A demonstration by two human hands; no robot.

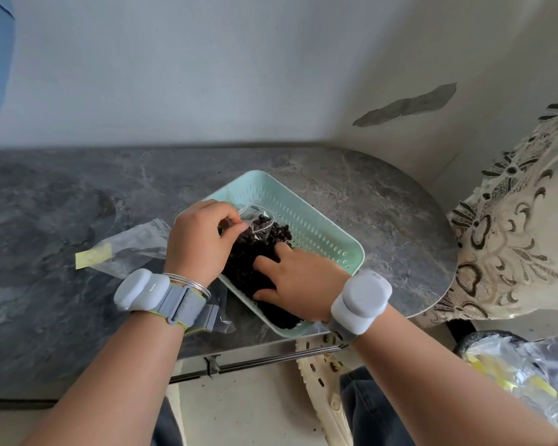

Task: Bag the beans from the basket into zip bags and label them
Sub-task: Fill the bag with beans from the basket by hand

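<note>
A mint-green perforated basket (316, 217) sits on the grey marble table (62, 204), with dark beans (248, 262) heaped in its near half. My left hand (200, 239) pinches the mouth of a small clear zip bag (258, 220) held over the basket; a few beans lie inside it. My right hand (290, 278) is pressed into the bean heap, fingers spread and partly buried. Whether it holds beans is hidden. An empty zip bag (136, 246) with a yellow label strip (94, 255) lies flat on the table to the left.
More clear bags (219, 313) lie under my left wrist at the table's front edge. A pile of bags with yellow labels (522, 375) sits low at the right. A patterned cloth (512, 226) hangs beside the table's rounded right end. The wall runs close behind.
</note>
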